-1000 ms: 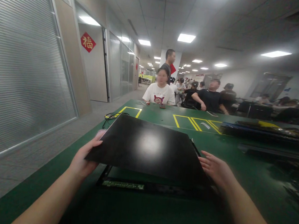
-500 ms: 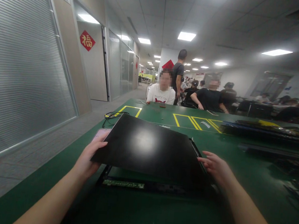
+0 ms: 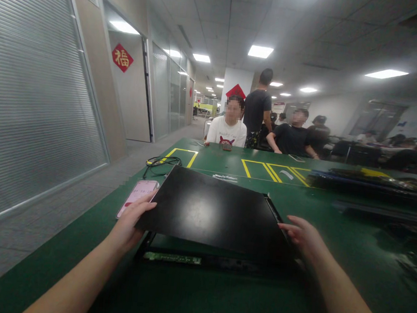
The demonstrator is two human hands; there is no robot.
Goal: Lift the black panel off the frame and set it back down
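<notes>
A flat black display panel point(image 3: 204, 207) lies tilted over a black frame point(image 3: 231, 264), its left side raised and its right side low against the frame. My left hand point(image 3: 132, 220) is closed on the panel's left edge, thumb on top and fingers underneath. At the opposite edge, my right hand point(image 3: 305, 238) has its fingers stretched out, the fingertips touching the edge of the panel or frame; I cannot tell which. A green circuit board strip point(image 3: 172, 258) shows along the frame's near side. Most of the frame is hidden beneath the panel.
A phone point(image 3: 137, 196) lies left of the panel, with a coiled black cable point(image 3: 162, 162) behind it. Dark panels or strips point(image 3: 366, 185) are stacked at the right of the green table point(image 3: 196, 301). Several people sit or stand beyond the far edge.
My left hand has moved slightly right with the panel, whose left side is a little lower. More of the phone shows. The right hand has shifted slightly right. A standing person behind has moved right.
</notes>
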